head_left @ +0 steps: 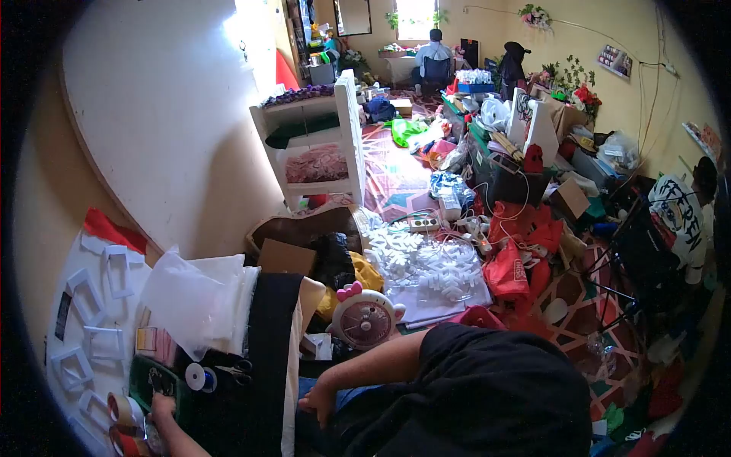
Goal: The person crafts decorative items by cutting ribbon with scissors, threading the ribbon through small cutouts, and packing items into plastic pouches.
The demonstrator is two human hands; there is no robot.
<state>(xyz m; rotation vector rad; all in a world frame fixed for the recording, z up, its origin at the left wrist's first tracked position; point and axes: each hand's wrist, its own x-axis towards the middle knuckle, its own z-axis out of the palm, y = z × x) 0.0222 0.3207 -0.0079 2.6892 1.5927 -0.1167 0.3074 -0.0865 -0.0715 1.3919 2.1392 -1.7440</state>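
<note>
It's loose, dark and softly creased on the person now, a plain black top (502, 392) with a wide short sleeve (449, 346) that leaves the right forearm (373, 365) uncovered, blue cloth (352, 394) peeking out below, left hand (162, 406) and right hand (321, 397) both bare.

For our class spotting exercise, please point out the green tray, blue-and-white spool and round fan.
Green tray (138, 381), head view: left inner side.
Blue-and-white spool (196, 376), head view: pale face.
Round fan (364, 321), head view: front grille.

Dark green open tray (138, 376), upright, small unclear items (157, 376) inside, just beside a blue-and-white spool (199, 377)
</note>
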